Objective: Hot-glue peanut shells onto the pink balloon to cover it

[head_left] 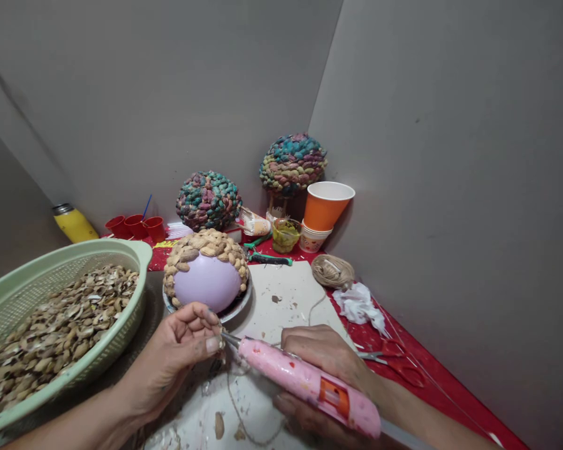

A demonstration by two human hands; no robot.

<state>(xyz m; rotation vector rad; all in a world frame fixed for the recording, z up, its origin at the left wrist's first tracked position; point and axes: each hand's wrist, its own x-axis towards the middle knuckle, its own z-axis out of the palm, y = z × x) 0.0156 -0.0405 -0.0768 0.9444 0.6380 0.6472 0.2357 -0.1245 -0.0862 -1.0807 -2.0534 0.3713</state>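
My right hand (319, 356) is wrapped round a pink glue gun (300, 378), whose metal nozzle points left. At the nozzle's tip, my left hand (192, 337) pinches something small, mostly hidden by the fingers. Just beyond my left hand, a lilac balloon (206, 282) rests in a round dish (245, 303); peanut shells cover its top and sides, leaving the smooth front bare. On the left, a green colander (141, 253) holds many peanut shells (75, 325). A loose shell (219, 425) lies on the pale board near me.
Two colourful shell-covered balls (209, 200) stand at the back, near an orange cup (327, 206) and a glass of green stuff (285, 236). Red cups (154, 229) and a yellow bottle (75, 225) are back left. Twine (333, 271), white plastic (360, 306) and red-handled scissors (406, 369) lie right.
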